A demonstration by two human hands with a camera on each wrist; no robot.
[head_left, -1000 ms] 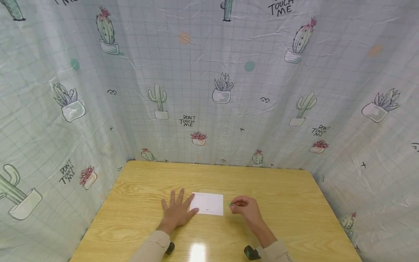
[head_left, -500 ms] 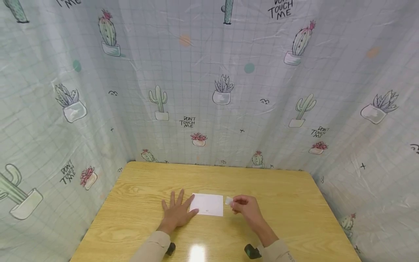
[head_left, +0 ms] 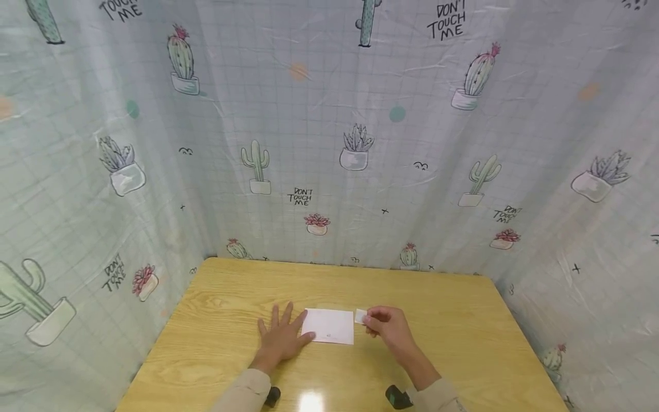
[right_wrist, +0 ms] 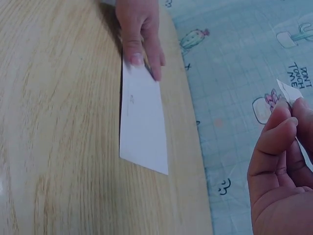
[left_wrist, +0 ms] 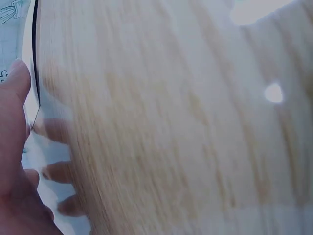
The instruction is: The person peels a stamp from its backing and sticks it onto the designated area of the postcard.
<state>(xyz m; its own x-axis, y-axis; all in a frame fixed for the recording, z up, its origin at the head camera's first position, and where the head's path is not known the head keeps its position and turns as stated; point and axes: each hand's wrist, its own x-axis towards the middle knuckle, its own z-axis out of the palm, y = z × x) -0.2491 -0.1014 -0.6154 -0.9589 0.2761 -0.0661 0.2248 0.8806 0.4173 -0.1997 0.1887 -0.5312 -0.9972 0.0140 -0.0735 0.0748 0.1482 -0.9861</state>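
- the white card [head_left: 329,325] is already laid flat on the table [head_left: 463,343], pressed by the spread left hand [head_left: 280,340].
- the small slip [head_left: 360,316] is pinched by the right hand [head_left: 389,328], beside the card, not yet set down.

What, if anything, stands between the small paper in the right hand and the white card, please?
Nothing visible does. The right hand pinches the small paper near the right end of the white card; the left hand touches only the card's opposite end.
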